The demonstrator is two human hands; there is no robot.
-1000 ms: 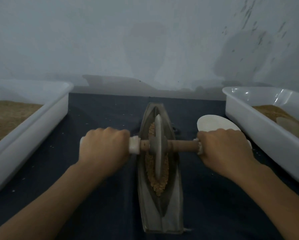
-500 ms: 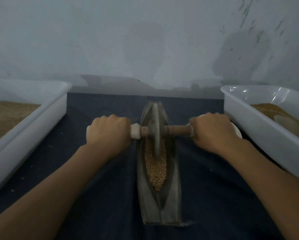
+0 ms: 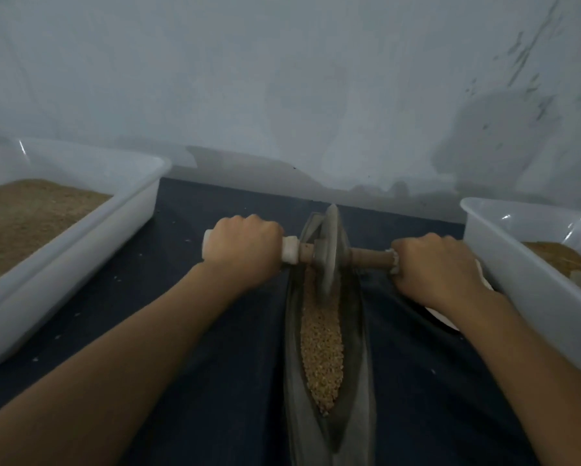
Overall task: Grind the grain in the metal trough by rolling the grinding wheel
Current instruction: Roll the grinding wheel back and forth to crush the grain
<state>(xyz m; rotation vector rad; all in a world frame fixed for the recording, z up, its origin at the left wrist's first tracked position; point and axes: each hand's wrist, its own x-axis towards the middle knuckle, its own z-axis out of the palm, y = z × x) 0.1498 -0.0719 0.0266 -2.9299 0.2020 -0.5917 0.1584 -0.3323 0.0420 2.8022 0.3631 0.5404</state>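
Note:
A narrow boat-shaped metal trough (image 3: 363, 371) lies lengthwise on the dark blue cloth, holding tan grain (image 3: 321, 351) along its groove. The grey grinding wheel (image 3: 329, 250) stands on edge at the trough's far end, on a wooden axle (image 3: 370, 257) with white handle ends. My left hand (image 3: 243, 252) grips the left handle. My right hand (image 3: 434, 269) grips the right handle. Both arms are stretched forward.
A white plastic tub (image 3: 80, 253) of brown meal stands at the left, another white tub (image 3: 524, 280) at the right. A white dish edge (image 3: 449, 322) shows under my right forearm. A pale wall rises just beyond the trough's far end.
Both hands have pushed the wheel away from me, from the middle of the trough to its far end. More grain now lies uncovered behind the wheel.

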